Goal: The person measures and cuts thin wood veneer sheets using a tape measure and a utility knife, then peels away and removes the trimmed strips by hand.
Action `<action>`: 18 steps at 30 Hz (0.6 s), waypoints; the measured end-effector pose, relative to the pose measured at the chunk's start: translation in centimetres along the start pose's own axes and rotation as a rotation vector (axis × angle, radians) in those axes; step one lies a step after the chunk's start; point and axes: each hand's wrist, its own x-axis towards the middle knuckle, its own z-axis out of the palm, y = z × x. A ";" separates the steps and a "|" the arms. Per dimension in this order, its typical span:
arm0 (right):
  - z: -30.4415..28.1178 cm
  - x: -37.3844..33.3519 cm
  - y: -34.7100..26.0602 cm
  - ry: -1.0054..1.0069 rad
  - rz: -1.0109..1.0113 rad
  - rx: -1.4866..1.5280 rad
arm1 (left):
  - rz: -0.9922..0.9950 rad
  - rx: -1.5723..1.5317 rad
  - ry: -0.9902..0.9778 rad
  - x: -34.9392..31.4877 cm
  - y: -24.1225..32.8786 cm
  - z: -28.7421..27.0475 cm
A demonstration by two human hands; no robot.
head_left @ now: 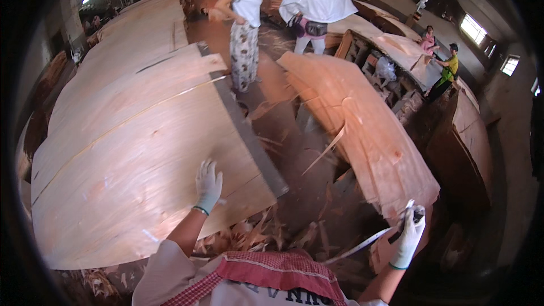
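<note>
My left hand (208, 184), in a white glove with a green cuff, is over the near right part of a large pale wood veneer sheet (141, 158). Its fingers are stretched out and it holds nothing; whether the palm presses on the sheet I cannot tell. At the right, my gloved right hand (412, 229) is closed around a small black object (418, 215) whose kind is unclear. A long pale strip (362, 243) runs from beside this hand down toward my apron; whether it is attached to the black object cannot be made out.
A stack of reddish veneer (362, 130) with a loose curled sliver stands to the right. Veneer scraps (249, 238) litter the floor before me. Two people (245, 28) stand beyond, between the stacks; others work at the far right. A dark edge (255, 147) borders the pale sheet.
</note>
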 end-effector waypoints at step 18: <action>6.1 23.6 27.5 -1.685 0.940 -0.282 | -0.268 0.132 0.283 17.8 7.8 14.9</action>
